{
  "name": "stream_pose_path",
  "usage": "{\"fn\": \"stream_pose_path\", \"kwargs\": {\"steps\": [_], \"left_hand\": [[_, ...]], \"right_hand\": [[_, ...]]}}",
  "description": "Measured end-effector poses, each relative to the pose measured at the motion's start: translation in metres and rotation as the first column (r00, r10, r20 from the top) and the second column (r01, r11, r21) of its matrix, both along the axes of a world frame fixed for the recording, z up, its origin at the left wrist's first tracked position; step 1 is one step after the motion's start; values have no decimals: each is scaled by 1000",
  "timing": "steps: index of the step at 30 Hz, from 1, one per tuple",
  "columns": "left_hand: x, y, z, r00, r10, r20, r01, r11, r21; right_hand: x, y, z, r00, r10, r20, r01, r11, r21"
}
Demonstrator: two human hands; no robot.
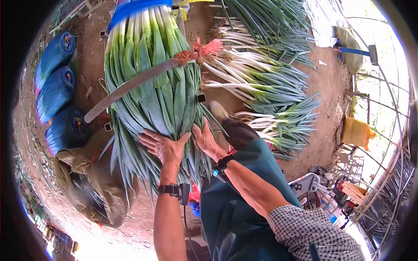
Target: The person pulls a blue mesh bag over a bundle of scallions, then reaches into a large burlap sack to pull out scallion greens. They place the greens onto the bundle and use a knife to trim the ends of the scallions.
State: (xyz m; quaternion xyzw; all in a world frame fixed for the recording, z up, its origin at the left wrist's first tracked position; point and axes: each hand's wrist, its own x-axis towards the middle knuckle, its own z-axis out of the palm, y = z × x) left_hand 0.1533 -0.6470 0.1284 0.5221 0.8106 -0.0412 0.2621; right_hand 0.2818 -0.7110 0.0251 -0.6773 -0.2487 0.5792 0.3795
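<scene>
A thick bundle of large green onions [156, 91] lies before me, white stalks at the far end under a blue wrap [137, 12] and leaves hanging toward me. My left hand [163, 147] rests on the leaves with its fingers spread. Close beside it, my right hand [206, 140] presses against the right side of the leaves, fingers stretched out. Across the bundle, beyond both hands, lies a long flat blade [130, 89] whose handle end [198, 51] is wrapped in red, frayed material. Neither hand touches the blade.
Loose green onions [270, 82] lie in piles on the dirt floor to the right. Several blue wrapped bundles [58, 93] line the left side. A brown sack [102, 174] sits at lower left. A grey machine or scale [307, 182] stands at lower right.
</scene>
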Motion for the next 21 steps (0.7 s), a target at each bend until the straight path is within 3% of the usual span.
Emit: {"fn": "stream_pose_path", "kwargs": {"steps": [1,2,3,5,6,7,9,10,11,13,16,18,21], "left_hand": [[-1,0,-3,1000,-31,5,30,997,76],[-2,-3,-5,1000,10,23,-11,1000,17],[1,1,3,998,56,36,-55,998,-41],[2,7,13,996,75,52,-69,992,-108],[0,4,7,998,54,37,-52,997,-54],[0,7,9,999,32,17,-32,999,-6],[1,0,15,996,76,47,-70,991,-115],[2,3,16,995,88,53,-81,988,-128],[3,12,15,992,109,57,-101,987,-126],[7,13,22,984,157,86,-143,978,-152],[14,10,33,973,200,113,-172,960,-219],[15,-14,27,978,157,141,-135,979,-152],[13,-21,21,977,121,178,-106,990,-94]], "right_hand": [[1,1,-4,998,-18,-57,19,1000,15],[3,0,-6,982,-65,-178,63,998,-13],[10,18,37,973,-75,-218,25,974,-225],[11,18,35,967,-61,-248,20,986,-165],[8,26,45,969,-122,-214,64,963,-261],[-1,26,36,921,-238,-308,188,965,-185],[9,16,30,973,-50,-225,25,993,-111],[12,13,34,988,143,63,-132,979,-159],[14,13,37,879,338,336,-273,935,-227],[1,18,63,853,344,393,-200,910,-364],[-7,7,71,769,421,481,-298,902,-314],[-13,-1,84,726,431,535,-330,902,-279],[-11,-19,119,416,653,632,-629,709,-318]]}}
